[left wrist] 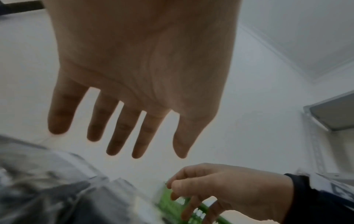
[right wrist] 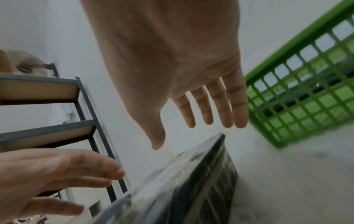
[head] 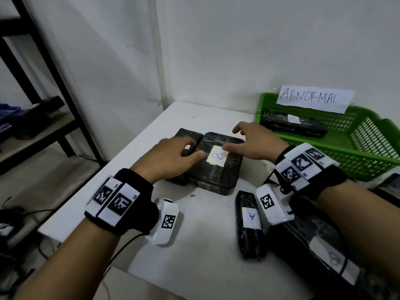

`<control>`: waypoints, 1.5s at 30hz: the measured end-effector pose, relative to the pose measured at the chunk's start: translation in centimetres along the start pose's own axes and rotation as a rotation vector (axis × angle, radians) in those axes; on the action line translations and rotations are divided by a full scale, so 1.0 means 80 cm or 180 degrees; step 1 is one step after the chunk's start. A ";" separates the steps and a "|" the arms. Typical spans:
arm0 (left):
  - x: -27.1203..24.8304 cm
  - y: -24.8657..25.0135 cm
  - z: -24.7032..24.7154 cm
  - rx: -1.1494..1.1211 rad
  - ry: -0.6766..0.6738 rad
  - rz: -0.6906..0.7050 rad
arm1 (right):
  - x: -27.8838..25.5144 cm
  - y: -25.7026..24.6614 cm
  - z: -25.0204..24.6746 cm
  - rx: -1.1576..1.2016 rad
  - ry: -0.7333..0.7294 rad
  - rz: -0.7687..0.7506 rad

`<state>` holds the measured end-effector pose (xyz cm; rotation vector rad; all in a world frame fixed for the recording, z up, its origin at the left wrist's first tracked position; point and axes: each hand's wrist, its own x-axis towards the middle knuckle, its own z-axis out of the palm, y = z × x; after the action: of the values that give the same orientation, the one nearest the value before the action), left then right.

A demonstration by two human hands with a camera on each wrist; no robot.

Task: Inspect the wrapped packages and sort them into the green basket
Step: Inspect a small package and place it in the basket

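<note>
A black wrapped package labelled B [head: 216, 167] lies flat in the middle of the white table [head: 194, 256], partly on top of another black package [head: 186, 132]. My left hand [head: 190, 148] hovers over its left side, fingers straight and spread. My right hand [head: 238, 139] hovers over its right side, also spread. The wrist views show both palms empty above the package [left wrist: 47, 189] [right wrist: 201, 174]; whether any finger touches it cannot be told. The green basket [head: 324, 152], with an ABNORMAL sign [head: 313, 100], stands at the back right and holds one black package [head: 294, 126].
A slim black package labelled A [head: 250, 224] lies near the right wrist. A larger black package [head: 320, 256] lies at the table's front right. A dark metal shelf [head: 43, 105] stands to the left of the table. White walls close the corner behind.
</note>
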<state>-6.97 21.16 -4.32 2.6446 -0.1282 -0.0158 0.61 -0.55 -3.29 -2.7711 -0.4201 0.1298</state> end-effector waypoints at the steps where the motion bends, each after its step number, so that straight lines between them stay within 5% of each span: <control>1: -0.005 0.013 -0.002 -0.0037 0.0076 0.0067 | -0.006 0.002 -0.009 -0.0020 0.0046 0.0006; 5: -0.028 0.074 0.012 -0.0140 -0.0044 0.0473 | -0.038 0.019 -0.045 0.0326 -0.0459 0.0220; 9: -0.028 0.112 0.046 0.0289 -0.0847 0.1050 | -0.064 0.037 -0.046 0.0111 -0.1017 0.0313; 12: -0.015 0.122 0.067 0.1013 -0.1602 0.1157 | -0.073 0.045 -0.034 0.0052 -0.1302 0.0303; 16: -0.009 0.127 0.073 0.1145 -0.1996 0.0855 | -0.075 0.056 -0.024 0.0252 -0.1279 0.0234; 26: -0.041 0.099 0.025 -0.1392 -0.1558 0.0617 | -0.107 0.063 -0.039 0.1053 -0.0740 -0.0249; 32: -0.018 0.119 0.015 -0.2655 -0.0623 0.0810 | -0.144 0.094 -0.071 0.1880 -0.0536 -0.0422; 36: 0.019 0.160 0.033 -0.3120 -0.0402 0.1032 | -0.150 0.113 -0.079 0.2845 0.0213 -0.0184; 45: 0.099 0.252 0.086 -0.3683 -0.0718 0.1202 | -0.149 0.168 -0.086 0.3960 0.1535 0.0370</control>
<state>-1.14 -0.48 -0.72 1.4308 -0.5135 -0.1973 -6.11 -18.41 -0.88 -1.5129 0.0009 -0.1936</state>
